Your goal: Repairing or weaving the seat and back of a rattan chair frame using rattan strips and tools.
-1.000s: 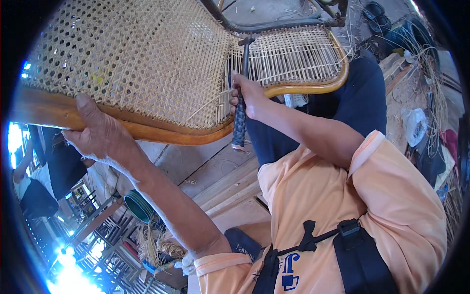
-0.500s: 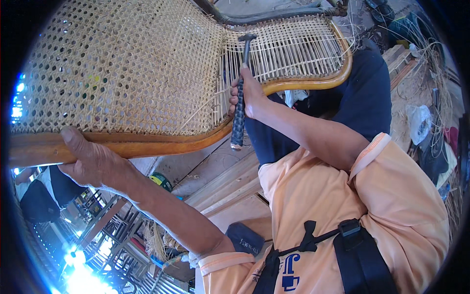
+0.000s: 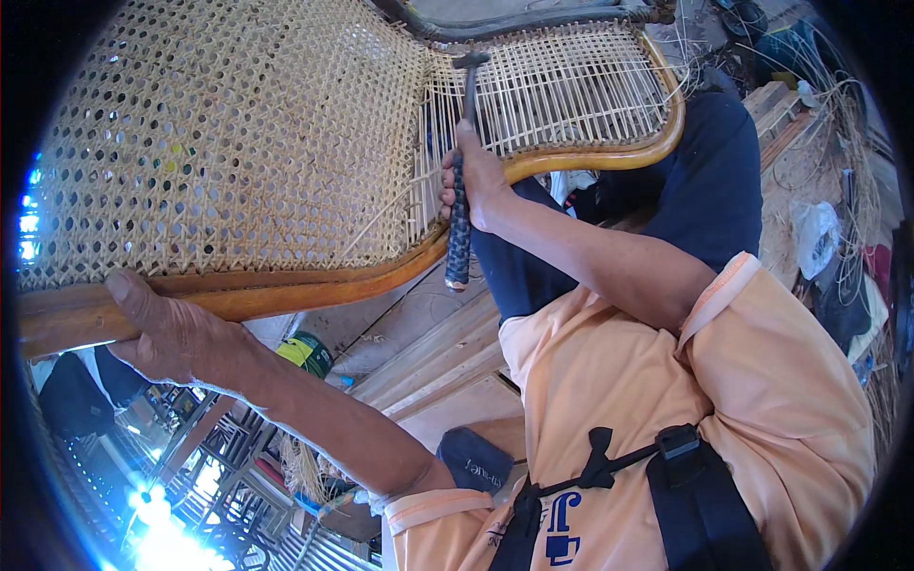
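Observation:
A chair frame of varnished wood [image 3: 367, 283] with woven cane webbing [image 3: 238, 143] lies across my lap and fills the upper left. Its narrower part holds a looser grid of cane strands [image 3: 571, 90]. My left hand [image 3: 176, 328] is closed round the lower wooden rail at the far left, thumb on top, other fingers hidden beneath. My right hand [image 3: 478, 181] grips a hammer [image 3: 459, 224] by its dark, textured handle. The hammer's head [image 3: 471, 60] is over the edge of the loose grid; whether it touches the cane I cannot tell.
Wooden planks [image 3: 438, 366] lie on the floor below the frame, near a dark cap [image 3: 473, 461] and a green-yellow container [image 3: 307, 352]. Loose cane strands [image 3: 857, 181] and a clear plastic bag [image 3: 816, 238] are at the right. Stacked chair frames [image 3: 228, 447] stand at lower left.
The chair frame has tilted slightly, its left end dropping a little together with my left hand. My right hand and the hammer have shifted slightly left and up.

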Motion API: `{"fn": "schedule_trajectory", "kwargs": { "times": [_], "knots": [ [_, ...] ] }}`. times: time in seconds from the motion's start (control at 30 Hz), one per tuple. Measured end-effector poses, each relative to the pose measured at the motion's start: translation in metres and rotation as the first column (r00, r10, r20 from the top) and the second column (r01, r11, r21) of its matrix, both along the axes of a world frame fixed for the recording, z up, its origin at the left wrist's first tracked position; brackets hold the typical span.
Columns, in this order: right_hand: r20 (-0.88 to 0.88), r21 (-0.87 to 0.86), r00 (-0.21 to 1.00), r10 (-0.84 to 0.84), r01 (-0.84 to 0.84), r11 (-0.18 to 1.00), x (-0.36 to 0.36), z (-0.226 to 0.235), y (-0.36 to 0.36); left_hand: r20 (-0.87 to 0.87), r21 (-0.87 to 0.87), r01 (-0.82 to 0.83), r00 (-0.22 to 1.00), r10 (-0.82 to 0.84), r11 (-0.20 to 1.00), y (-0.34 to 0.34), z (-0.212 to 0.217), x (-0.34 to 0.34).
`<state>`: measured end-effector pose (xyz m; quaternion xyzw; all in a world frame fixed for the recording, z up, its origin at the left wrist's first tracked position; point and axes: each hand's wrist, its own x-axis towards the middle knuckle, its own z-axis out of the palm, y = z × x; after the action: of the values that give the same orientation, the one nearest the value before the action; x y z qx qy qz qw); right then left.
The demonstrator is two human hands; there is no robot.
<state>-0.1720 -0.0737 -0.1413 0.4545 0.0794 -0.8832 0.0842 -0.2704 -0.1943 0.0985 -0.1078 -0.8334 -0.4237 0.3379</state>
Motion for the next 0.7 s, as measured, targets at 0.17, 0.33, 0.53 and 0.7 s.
{"fn": "schedule_trajectory", "kwargs": {
  "times": [0.17, 0.33, 0.53, 0.7],
  "knots": [
    [0.024, -0.032, 0.999, 0.025, -0.024, 0.999, -0.004, -0.003, 0.003, -0.022, 0.001, 0.046, 0.999, -0.046, 0.999, 0.000, -0.001, -0.001],
    [-0.019, 0.074, 0.999, -0.043, 0.045, 0.996, 0.003, -0.001, 0.001, 0.002, 0.013, 0.030, 1.000, -0.030, 0.999, 0.000, 0.000, 0.002],
    [0.020, 0.016, 0.999, 0.041, -0.042, 0.999, -0.005, -0.002, 0.003, 0.001, 0.002, 0.041, 0.999, -0.041, 0.999, -0.001, -0.002, 0.001],
    [-0.004, 0.034, 0.999, -0.033, 0.033, 0.999, 0.001, -0.003, -0.006, -0.023, 0.040, 0.070, 0.997, -0.069, 0.997, 0.004, 0.000, 0.003]
  ]
}}
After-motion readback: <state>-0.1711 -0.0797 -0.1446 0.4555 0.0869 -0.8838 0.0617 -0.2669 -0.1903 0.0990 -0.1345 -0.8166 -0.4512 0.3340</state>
